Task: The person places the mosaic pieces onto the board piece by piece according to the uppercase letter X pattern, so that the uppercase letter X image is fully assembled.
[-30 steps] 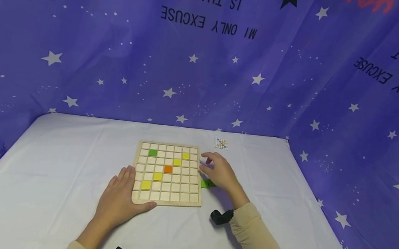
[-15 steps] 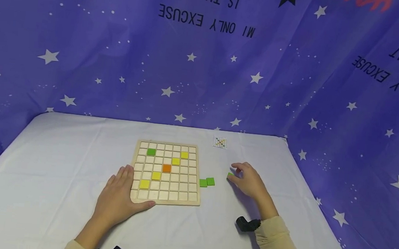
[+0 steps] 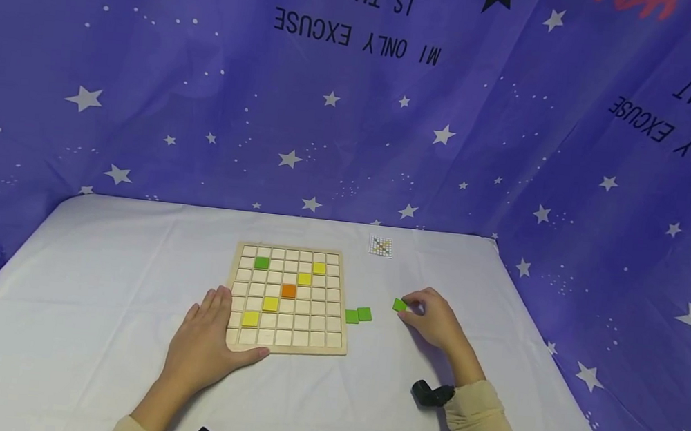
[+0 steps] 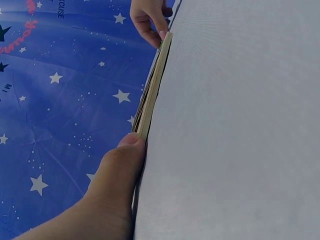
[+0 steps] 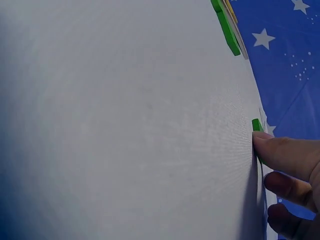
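A wooden grid board (image 3: 302, 322) lies on the white table, with one green, one orange and several yellow tiles in its cells. My left hand (image 3: 202, 340) rests along the board's left edge, fingers straight and thumb at the near-left corner; the left wrist view shows that thumb (image 4: 117, 165) against the rim. To the right of the board, my right hand (image 3: 435, 321) pinches a green tile (image 3: 399, 305) between thumb and fingers. In the right wrist view, the thumb (image 5: 282, 152) is on this tile (image 5: 256, 124).
Two green tiles (image 3: 364, 314) lie side by side just off the board's right edge. A small card with a coloured grid pattern (image 3: 381, 247) lies behind them. A purple cloth with stars (image 3: 292, 120) hangs behind the white table (image 3: 301, 412).
My right hand has moved right from the board's edge to the separate green tile and now pinches it, fingers closer together. The left hand has kept its place on the board.
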Tool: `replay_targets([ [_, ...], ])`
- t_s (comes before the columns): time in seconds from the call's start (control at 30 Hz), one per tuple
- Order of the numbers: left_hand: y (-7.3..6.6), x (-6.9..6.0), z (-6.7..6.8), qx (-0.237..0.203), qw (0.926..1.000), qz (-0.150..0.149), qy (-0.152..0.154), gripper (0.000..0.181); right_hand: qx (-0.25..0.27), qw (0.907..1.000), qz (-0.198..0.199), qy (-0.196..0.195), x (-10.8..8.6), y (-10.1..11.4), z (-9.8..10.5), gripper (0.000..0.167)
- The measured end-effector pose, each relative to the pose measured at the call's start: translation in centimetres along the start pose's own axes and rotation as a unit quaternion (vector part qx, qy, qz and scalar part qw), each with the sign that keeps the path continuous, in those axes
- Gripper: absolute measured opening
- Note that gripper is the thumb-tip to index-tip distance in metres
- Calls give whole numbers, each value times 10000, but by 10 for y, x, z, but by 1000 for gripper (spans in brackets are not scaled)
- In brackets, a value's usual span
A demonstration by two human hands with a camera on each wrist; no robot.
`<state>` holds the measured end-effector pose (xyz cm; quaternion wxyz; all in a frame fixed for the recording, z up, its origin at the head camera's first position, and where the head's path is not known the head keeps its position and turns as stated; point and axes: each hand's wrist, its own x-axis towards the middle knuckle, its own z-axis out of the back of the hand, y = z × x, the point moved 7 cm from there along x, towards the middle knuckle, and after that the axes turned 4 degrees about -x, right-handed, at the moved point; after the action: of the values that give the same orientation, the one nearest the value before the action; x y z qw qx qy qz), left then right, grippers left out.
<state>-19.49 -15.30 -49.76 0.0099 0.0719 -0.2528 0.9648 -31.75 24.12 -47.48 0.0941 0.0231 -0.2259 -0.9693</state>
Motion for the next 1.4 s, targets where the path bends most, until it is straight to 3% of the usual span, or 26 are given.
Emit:
replay_targets([
  [0.27, -1, 0, 2, -20, 10000, -9, 6, 138, 620, 9980, 38, -114, 5, 6, -6, 23],
  [0.5, 0, 0, 1, 1, 10000, -20, 7, 139, 1016, 9940, 201, -340, 14, 29, -16, 14],
  [0.7, 1, 1, 0, -5, 10000, -22, -5, 139, 1399, 9890, 359, -320, 24, 67, -30, 11],
  [1.03, 1, 1, 0, 4, 10000, -48, -32, 139, 1742, 9795, 994, 173, 37, 146, -58, 12],
  [1.2, 0, 1, 1, 6, 10000, -66, -37, 138, 1537, 9798, 1247, 287, 42, 181, -70, 13],
  [1.4, 1, 1, 1, -20, 9999, -80, -61, 139, 1018, 9861, 1295, 199, 50, 205, -84, 13],
])
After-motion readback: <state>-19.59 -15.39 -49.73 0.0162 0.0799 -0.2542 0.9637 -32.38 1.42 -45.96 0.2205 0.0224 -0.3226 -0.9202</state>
